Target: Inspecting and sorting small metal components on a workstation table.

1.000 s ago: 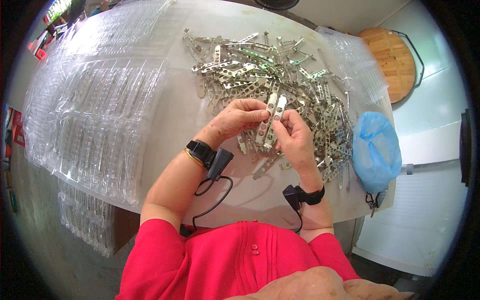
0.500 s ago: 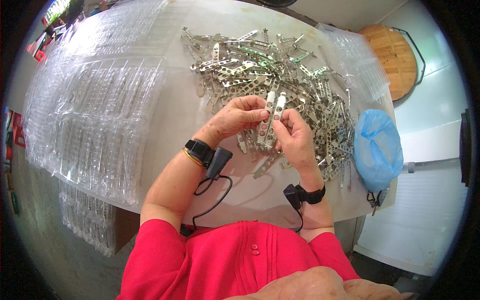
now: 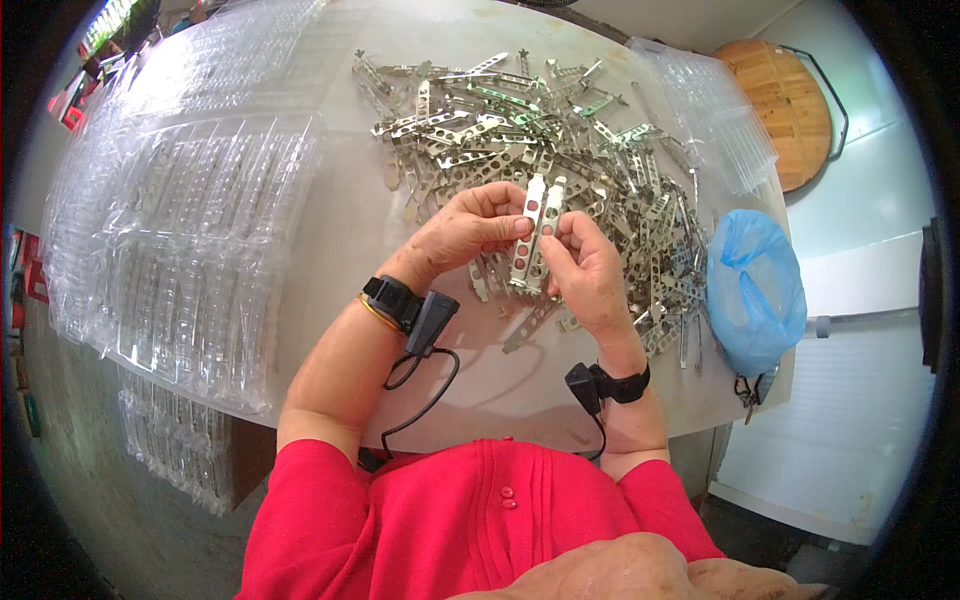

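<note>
Two perforated metal brackets stand side by side between my hands, each a narrow strip with a row of round holes and a tabbed top end. My left hand [image 3: 478,222] pinches the left metal bracket [image 3: 525,248] between thumb and fingers. With thumb and bent fingers, my right hand [image 3: 585,262] grips the right metal bracket [image 3: 552,207]. Their lower ends come close together; whether they touch I cannot tell. Right behind and below them spreads a large heap of similar loose brackets [image 3: 470,135], tangled in all directions.
Stacked clear plastic trays [image 3: 190,250] cover the table's left side, with more clear trays [image 3: 715,120] at the far right. A blue plastic bag [image 3: 755,290] sits at the right edge. Beyond it leans a round wooden board [image 3: 775,110]. Black cables hang from both wrist straps.
The left bracket has turned so its flat, holed face shows more. Both hands keep their grip, and the whole view has shifted slightly.
</note>
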`<control>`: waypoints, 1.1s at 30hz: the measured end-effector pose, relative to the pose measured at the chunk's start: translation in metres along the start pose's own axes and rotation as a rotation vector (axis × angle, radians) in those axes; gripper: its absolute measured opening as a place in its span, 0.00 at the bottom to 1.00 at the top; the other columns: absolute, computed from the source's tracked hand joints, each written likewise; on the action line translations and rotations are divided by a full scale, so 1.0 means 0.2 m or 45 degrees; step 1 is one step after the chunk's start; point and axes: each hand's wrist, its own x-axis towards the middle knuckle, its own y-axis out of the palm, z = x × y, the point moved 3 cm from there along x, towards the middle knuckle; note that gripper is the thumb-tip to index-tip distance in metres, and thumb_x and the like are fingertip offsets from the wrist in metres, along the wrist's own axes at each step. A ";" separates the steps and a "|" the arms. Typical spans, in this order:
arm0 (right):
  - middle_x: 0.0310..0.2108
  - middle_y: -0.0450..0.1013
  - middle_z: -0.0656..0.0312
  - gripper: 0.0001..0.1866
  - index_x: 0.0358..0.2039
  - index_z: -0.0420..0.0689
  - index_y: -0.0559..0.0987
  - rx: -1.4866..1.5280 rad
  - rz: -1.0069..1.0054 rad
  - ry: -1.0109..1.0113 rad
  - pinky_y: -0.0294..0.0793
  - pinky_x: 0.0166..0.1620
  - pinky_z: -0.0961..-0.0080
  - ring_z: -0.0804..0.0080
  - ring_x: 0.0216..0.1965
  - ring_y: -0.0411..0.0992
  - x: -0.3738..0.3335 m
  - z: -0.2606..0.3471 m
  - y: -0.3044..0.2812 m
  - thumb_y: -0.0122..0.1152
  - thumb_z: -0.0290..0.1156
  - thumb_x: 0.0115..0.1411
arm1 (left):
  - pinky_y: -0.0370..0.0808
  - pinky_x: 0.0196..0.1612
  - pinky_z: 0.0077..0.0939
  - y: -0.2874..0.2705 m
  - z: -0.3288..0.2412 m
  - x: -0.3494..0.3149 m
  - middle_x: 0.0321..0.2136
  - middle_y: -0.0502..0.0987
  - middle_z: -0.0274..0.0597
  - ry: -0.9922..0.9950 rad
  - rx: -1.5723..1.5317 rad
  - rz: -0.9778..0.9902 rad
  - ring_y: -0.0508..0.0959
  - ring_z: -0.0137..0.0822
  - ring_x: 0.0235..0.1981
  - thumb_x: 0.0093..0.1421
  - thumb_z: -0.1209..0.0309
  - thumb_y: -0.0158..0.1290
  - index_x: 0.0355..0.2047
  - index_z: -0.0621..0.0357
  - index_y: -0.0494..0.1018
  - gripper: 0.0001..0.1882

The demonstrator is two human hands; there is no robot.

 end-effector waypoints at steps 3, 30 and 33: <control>0.21 0.69 0.72 0.05 0.33 0.42 0.72 -0.016 0.000 0.002 0.63 0.21 0.84 0.88 0.20 0.64 0.00 0.00 0.00 0.56 0.27 0.67 | 0.79 0.39 0.22 0.01 0.00 0.00 0.38 0.82 0.36 0.003 0.009 0.021 0.80 0.25 0.34 0.65 0.73 0.59 0.46 0.57 0.74 0.10; 0.21 0.70 0.71 0.04 0.34 0.41 0.73 -0.046 0.006 0.017 0.65 0.22 0.83 0.87 0.20 0.65 0.01 0.00 0.00 0.57 0.27 0.66 | 0.80 0.37 0.23 0.00 0.00 0.00 0.35 0.80 0.35 -0.014 0.042 0.004 0.80 0.27 0.31 0.64 0.73 0.60 0.46 0.58 0.74 0.11; 0.21 0.70 0.71 0.04 0.34 0.41 0.73 -0.046 0.010 0.015 0.64 0.22 0.83 0.87 0.20 0.65 0.01 -0.01 0.00 0.57 0.27 0.66 | 0.80 0.38 0.23 0.01 0.00 0.00 0.34 0.80 0.34 -0.019 0.050 -0.004 0.80 0.27 0.31 0.64 0.73 0.60 0.45 0.58 0.74 0.11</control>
